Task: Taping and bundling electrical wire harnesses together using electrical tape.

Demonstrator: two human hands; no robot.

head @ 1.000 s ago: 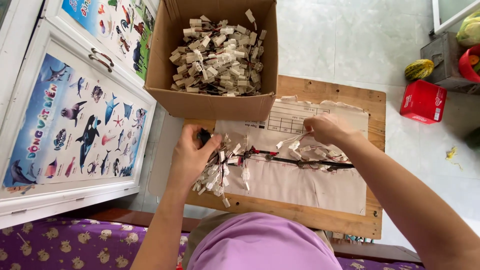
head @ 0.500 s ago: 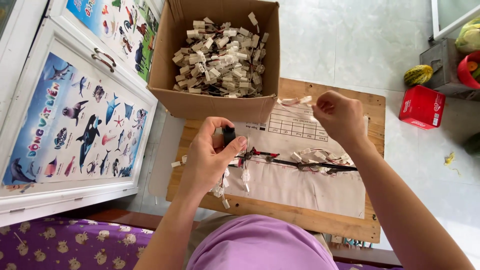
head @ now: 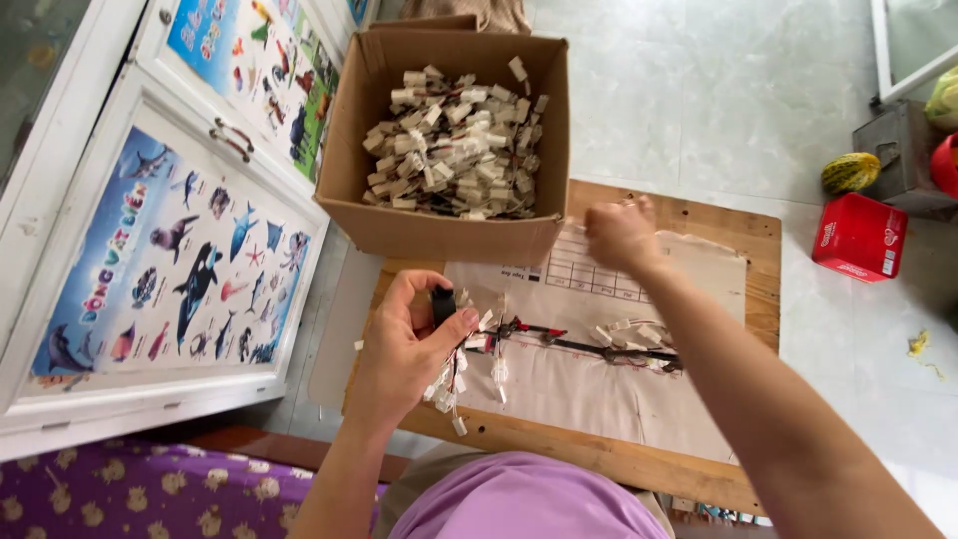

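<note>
My left hand (head: 404, 344) pinches a black tape roll (head: 443, 305) and white connectors (head: 451, 384) of the wire harness (head: 584, 344) lying on the board (head: 699, 215). My right hand (head: 621, 235) looks clenched, seemingly holding nothing.

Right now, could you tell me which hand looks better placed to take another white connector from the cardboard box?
Probably the right hand: it is raised close to the cardboard box and seems to hold nothing. The left hand is lower, over the wooden board, gripping a black roll and wire bundle.
</note>
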